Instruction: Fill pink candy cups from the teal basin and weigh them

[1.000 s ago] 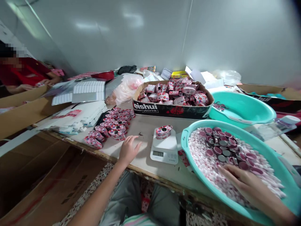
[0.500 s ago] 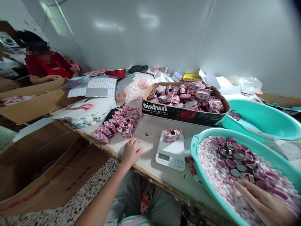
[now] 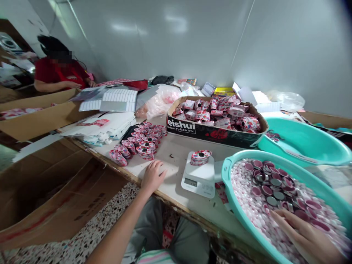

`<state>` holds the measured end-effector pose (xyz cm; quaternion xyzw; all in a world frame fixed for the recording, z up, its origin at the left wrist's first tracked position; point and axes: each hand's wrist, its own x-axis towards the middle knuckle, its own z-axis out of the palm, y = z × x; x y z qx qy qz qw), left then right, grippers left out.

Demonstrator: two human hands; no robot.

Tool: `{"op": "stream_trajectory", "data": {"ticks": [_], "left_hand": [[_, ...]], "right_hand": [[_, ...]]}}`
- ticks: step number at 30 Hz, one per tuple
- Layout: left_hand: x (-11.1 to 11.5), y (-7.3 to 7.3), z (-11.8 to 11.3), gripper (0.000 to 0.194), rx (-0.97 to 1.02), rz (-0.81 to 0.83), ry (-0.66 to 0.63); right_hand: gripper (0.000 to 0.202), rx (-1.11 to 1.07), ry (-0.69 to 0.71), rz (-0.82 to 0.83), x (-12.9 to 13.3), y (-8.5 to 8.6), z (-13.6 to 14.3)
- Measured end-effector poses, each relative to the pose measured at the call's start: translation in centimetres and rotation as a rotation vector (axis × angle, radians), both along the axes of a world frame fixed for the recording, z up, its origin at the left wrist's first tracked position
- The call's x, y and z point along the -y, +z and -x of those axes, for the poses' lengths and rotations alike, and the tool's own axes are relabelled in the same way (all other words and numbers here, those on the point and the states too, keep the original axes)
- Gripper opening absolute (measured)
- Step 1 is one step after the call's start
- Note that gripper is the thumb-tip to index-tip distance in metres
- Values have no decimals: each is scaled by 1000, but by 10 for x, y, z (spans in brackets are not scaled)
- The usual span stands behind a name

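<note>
My left hand [image 3: 153, 177] lies flat on the table's front edge with its fingers apart and nothing in it. My right hand [image 3: 299, 229] is over the near side of a turquoise basin [image 3: 238, 205], fingertips pinched at the small white-and-pink wrapped pieces [image 3: 244, 190]; what they hold is too small to name. Pink-lined oval cups [image 3: 266, 190] are piled on those pieces. Between my hands a white scale [image 3: 197, 179] carries one oval patterned package [image 3: 201, 157]. Several similar packages [image 3: 147, 145] stand in rows left of it.
A black printed carton [image 3: 220, 136] full of packages stands behind the scale. A second turquoise basin [image 3: 316, 141] is at the right. Flat white cartons [image 3: 110, 128] and cardboard boxes [image 3: 63, 205] are left. A person in red [image 3: 62, 75] sits at far left.
The view has shifted slightly. The person in red has moved a little, with the head turned lower. My hands hold nearly the same positions.
</note>
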<state>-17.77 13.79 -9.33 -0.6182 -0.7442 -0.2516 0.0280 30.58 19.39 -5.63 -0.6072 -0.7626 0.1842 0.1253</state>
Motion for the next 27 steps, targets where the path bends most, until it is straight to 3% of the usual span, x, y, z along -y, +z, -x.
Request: {"op": "stream_trajectory", "data": {"ticks": [6, 15, 22, 27], "left_hand": [[0, 1, -1, 25, 8, 4, 5], [1, 4, -3, 25, 19, -9, 6], [3, 4, -4, 27, 59, -10, 12], [5, 1, -1, 27, 69, -21, 6]], "right_hand": [[49, -26, -18, 134, -1, 3, 1], [46, 42, 65, -36, 2, 9, 11], [43, 122, 197, 132, 11, 30, 31], [36, 151, 272, 171, 8, 27, 37]]}}
